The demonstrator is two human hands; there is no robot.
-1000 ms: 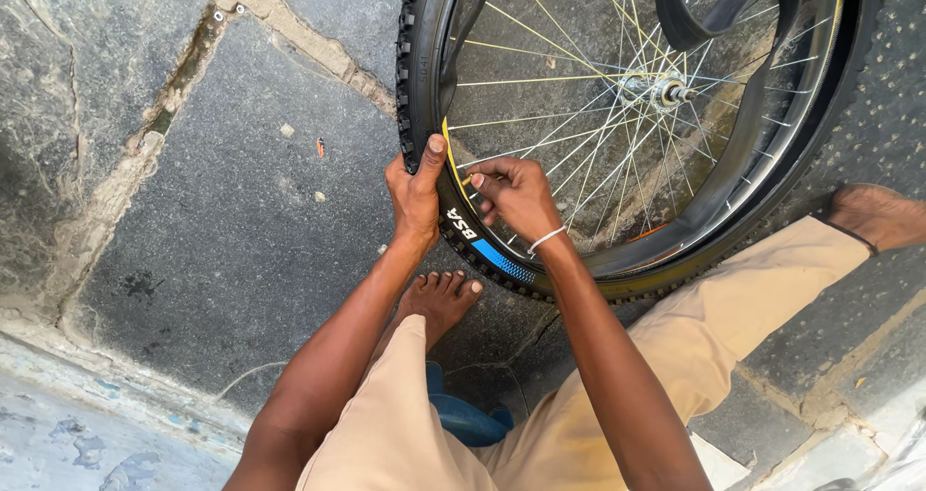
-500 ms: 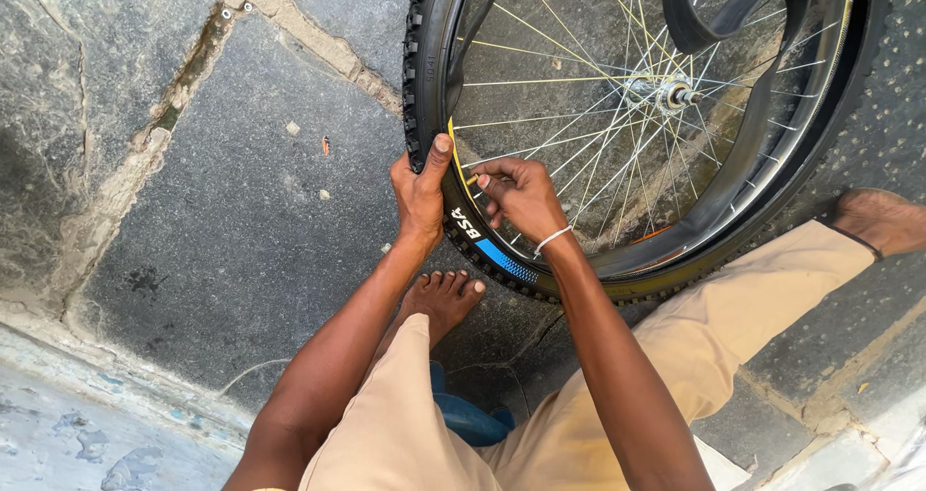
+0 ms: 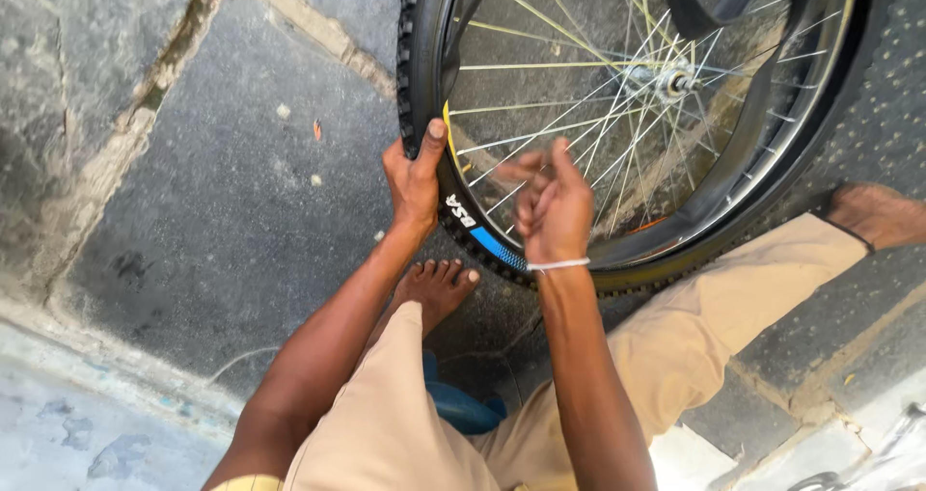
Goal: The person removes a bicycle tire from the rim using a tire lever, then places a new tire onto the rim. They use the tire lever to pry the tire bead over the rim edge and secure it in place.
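On the stone paving (image 3: pixel 222 231) a bicycle wheel (image 3: pixel 637 115) lay flat, far and right of centre. Left hand (image 3: pixel 413 177) gripped the knobbly black tyre (image 3: pixel 417 76) at its near-left edge, thumb up over the sidewall. Right hand (image 3: pixel 552 206) was raised just above the spokes (image 3: pixel 569 134), fingers loosely curled, blurred; holding nothing visible. Loose inner tube (image 3: pixel 743 9) lay across the far rim. Bare foot (image 3: pixel 436 288) rested near the tyre.

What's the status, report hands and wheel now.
Left hand gripping knobby tyre at the rim. Right hand blurred over the spokes, grip unclear. Loose inner tube draped across the wheel.
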